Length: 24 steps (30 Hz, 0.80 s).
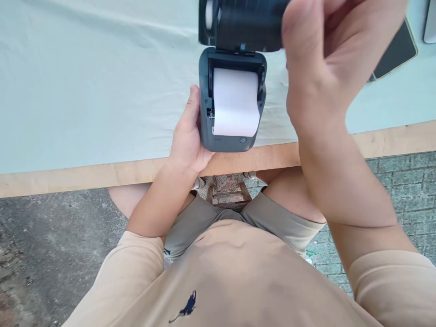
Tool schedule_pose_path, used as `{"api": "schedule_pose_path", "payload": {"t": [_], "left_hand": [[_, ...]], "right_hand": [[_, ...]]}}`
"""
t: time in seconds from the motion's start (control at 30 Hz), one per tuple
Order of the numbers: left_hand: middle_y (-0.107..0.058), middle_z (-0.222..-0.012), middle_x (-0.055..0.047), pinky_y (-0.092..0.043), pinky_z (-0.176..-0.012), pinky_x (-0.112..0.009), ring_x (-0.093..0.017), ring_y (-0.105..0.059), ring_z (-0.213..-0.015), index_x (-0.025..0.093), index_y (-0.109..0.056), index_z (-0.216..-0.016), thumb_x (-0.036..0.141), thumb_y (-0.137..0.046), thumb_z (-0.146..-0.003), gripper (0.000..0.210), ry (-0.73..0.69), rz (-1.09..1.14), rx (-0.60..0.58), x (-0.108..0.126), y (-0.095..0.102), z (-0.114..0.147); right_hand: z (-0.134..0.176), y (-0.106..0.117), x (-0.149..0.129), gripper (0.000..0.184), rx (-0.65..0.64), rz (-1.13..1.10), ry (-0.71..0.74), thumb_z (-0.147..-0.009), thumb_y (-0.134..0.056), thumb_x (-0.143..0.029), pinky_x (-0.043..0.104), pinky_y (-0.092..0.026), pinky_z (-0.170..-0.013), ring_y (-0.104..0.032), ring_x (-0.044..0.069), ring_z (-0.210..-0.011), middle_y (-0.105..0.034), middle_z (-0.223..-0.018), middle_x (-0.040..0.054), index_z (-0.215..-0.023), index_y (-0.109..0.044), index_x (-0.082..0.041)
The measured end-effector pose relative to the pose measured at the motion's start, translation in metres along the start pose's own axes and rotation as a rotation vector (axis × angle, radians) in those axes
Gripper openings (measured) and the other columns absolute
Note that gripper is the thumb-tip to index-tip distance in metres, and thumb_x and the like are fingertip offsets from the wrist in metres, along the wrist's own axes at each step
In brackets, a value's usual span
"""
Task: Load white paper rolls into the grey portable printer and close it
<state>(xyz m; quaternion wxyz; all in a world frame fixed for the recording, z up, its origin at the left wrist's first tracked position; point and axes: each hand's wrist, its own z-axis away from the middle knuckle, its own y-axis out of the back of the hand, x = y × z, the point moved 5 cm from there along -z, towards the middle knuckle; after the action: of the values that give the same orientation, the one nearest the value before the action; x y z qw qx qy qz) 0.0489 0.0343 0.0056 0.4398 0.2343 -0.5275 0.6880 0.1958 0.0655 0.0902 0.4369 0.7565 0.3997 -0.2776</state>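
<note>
A small dark grey label printer [226, 144] stands over the table's near edge, its lid raised. White paper [235, 102] lies in its open bay, with the loose end curving toward me. A power button shows at the near end of the body. My left hand [187, 138] grips the printer along its left side, thumb up and fingers hidden behind it. The raised lid [252, 22] is dark, slightly blurred and cut off by the top of the view. My right hand [327, 68] holds the lid by its right edge, with the fingers curled.
A pale blue-green cloth [85, 91] covers the table, whose bare wooden edge [143, 171] runs in front of me. At the right lies a dark flat device like a phone [397, 52], partly behind my wrist. A grey object [431, 22] is cut off farther right.
</note>
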Motion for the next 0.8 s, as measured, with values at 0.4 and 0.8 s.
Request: {"api": "schedule_pose_path", "payload": {"t": [0.4, 0.8], "left_hand": [[-0.063, -0.133, 0.006, -0.053, -0.107, -0.037, -0.026, -0.040, -0.143, 0.029, -0.067, -0.108, 0.054, -0.049, -0.091, 0.035, 0.058, 0.064, -0.064, 0.002, -0.006, 0.001], [-0.068, -0.125, 0.007, -0.053, -0.109, -0.037, -0.024, -0.039, -0.144, 0.029, -0.070, -0.102, 0.051, -0.052, -0.091, 0.030, 0.042, 0.081, -0.043, 0.002, -0.007, 0.001]], "right_hand": [[-0.001, -0.015, -0.020, 0.008, -0.517, 0.496, 0.149, -0.079, -0.061, -0.026, 0.035, -0.047, -0.069, -0.056, 0.016, -0.069, -0.064, -0.085, 0.0002, -0.086, -0.060, -0.023], [-0.007, -0.026, -0.031, 0.037, -0.768, 0.850, 0.004, -0.074, -0.059, -0.017, 0.059, -0.050, -0.075, -0.062, 0.040, -0.093, -0.055, -0.086, 0.0069, -0.109, -0.059, -0.028]]}}
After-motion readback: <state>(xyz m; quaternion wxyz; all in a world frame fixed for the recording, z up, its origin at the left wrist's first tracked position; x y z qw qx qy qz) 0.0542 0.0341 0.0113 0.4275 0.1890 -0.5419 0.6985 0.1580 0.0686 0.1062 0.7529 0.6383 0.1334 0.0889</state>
